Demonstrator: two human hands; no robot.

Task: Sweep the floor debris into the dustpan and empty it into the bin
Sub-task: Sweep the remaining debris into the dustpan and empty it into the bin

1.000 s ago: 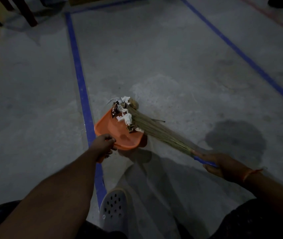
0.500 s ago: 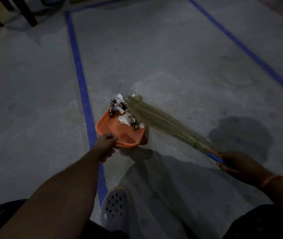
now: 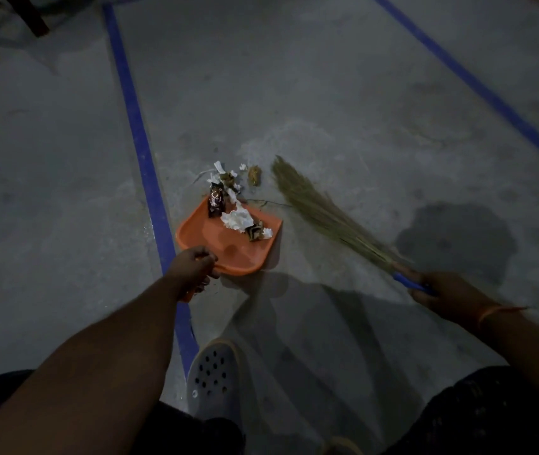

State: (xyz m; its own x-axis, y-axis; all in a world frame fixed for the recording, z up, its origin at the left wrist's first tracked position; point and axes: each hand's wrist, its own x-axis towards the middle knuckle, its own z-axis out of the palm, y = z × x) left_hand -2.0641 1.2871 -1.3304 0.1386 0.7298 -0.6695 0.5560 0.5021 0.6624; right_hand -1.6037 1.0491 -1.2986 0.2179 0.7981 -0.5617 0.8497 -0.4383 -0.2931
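Left hand [image 3: 192,267] grip curled round orange plastic dustpan [image 3: 225,244] handle, right hand [image 3: 442,292] grip clasping straw broom [image 3: 327,215] blue handle, bristles beside dustpan's open edge, bare grey concrete floor [image 3: 327,93] beyond

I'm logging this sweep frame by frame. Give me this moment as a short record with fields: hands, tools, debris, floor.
left hand: left hand grips the handle of the orange dustpan
right hand: right hand holds the broom by its blue handle
dustpan: on the floor beside the blue tape line
broom: bristles right of the dustpan, clear of the debris
debris in pan: white paper wad, dark wrapper across the lip
debris on floor: scraps and brown clump beyond the lip
bin: not in view
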